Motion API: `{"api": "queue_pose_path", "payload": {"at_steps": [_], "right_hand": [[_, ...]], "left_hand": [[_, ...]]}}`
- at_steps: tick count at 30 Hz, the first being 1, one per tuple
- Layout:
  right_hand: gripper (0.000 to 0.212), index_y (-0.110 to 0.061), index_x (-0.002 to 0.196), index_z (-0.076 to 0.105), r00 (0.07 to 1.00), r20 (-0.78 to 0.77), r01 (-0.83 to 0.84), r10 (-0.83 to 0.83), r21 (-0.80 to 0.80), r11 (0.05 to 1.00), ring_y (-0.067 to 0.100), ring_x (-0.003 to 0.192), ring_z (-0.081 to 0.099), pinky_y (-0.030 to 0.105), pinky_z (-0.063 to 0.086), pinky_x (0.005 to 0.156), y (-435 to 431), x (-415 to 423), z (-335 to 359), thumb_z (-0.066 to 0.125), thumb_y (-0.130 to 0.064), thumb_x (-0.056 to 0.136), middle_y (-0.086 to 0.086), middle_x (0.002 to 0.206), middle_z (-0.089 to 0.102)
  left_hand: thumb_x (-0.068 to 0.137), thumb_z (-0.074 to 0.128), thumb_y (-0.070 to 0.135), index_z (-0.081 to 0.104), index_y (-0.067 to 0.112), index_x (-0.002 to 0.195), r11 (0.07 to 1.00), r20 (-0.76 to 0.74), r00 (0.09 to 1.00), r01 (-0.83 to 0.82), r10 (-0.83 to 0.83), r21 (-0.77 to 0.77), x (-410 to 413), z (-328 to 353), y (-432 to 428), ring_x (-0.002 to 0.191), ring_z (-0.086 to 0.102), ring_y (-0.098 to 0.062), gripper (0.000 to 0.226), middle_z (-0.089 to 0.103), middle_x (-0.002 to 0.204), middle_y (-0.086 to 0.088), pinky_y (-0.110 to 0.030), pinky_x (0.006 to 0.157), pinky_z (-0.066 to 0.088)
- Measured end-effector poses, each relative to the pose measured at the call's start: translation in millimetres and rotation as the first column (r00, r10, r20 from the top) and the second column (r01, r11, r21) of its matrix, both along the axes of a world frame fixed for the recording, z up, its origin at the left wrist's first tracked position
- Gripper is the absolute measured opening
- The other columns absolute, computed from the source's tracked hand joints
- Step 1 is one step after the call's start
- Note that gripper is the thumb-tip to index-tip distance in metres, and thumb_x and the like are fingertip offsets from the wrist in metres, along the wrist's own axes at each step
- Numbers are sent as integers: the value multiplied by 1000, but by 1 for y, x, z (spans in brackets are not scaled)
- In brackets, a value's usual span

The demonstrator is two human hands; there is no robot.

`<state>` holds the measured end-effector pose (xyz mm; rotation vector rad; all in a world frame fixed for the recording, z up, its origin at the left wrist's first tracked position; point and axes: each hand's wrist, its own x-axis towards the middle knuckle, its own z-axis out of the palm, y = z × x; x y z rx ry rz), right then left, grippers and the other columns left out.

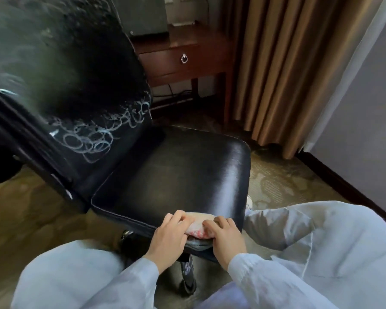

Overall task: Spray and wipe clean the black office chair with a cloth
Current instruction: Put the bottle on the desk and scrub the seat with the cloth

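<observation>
Both hands — left hand (pixel 168 236), right hand (pixel 226 238) — on cloth (pixel 197 225)

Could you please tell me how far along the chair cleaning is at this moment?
Done: nothing can be confirmed; the seat looks glossy. In hand: both the left hand and the right hand press a cloth on the seat's front edge. Left: white scribbles still cover the lower backrest. No spray bottle is in view.
</observation>
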<state>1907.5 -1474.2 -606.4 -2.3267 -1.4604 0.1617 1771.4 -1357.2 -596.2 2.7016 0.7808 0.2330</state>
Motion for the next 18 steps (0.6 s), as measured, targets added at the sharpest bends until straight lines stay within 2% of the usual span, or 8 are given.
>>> {"api": "queue_pose_path", "payload": {"at_steps": [2,6,8,10,12,14,16,18], "right_hand": [[42,-30,89,66,998,35,-52,52,-14,999,22,67,61,28,51,51,8,-5,0,57,-17,50,-3,81,64],[45,-25,93,71,988,57,-147,146,-2,989,27,71,63,31,55,50,20,-14,0,77,-12,50,0,85,66],[33,-24,93,71,983,71,-170,170,4,985,27,70,63,31,54,48,26,-22,4,57,-28,63,0,84,66],[47,-24,93,72,979,78,-190,189,15,982,27,70,63,32,52,46,34,-30,9,36,-34,64,0,85,66],[47,-23,96,72,977,70,-199,199,-14,980,30,74,61,34,50,48,40,-36,9,38,-34,65,3,89,66],[39,-23,100,70,981,28,-192,194,-65,979,34,77,60,36,50,51,44,-38,8,54,-23,65,6,92,65],[44,-24,104,69,980,55,-186,192,-96,978,34,80,60,38,53,54,47,-38,3,66,-6,64,5,95,65],[49,-25,111,68,984,64,-160,169,-126,979,34,91,58,40,54,65,50,-39,1,64,3,71,5,104,64]], "left_hand": [[93,48,16,46,30,125,999,-13,999,-37,37,-4,-8,2,2,108,43,-14,36,39,127,9,-23,80,51],[93,45,15,43,29,128,994,-40,993,-110,109,-7,-23,1,10,112,39,-16,37,35,130,9,-26,85,50],[94,44,15,43,29,128,989,-32,989,-145,144,-22,-34,-1,14,113,38,-16,37,34,131,9,-26,87,49],[94,44,15,43,28,129,981,-15,982,-188,187,-48,-45,-6,17,115,38,-16,37,33,132,8,-26,88,48],[94,43,14,45,28,130,971,19,974,-226,228,-84,-53,-11,17,116,38,-17,39,33,133,8,-27,88,49],[93,44,11,46,29,131,965,53,968,-238,245,-106,-56,-16,16,116,38,-18,42,35,133,8,-30,86,49],[93,45,9,48,28,131,962,81,963,-247,257,-114,-56,-18,15,116,38,-19,43,36,133,6,-29,88,49],[92,45,7,49,26,130,962,111,959,-248,260,-114,-56,-19,16,115,39,-19,42,37,133,5,-30,88,50]]}}
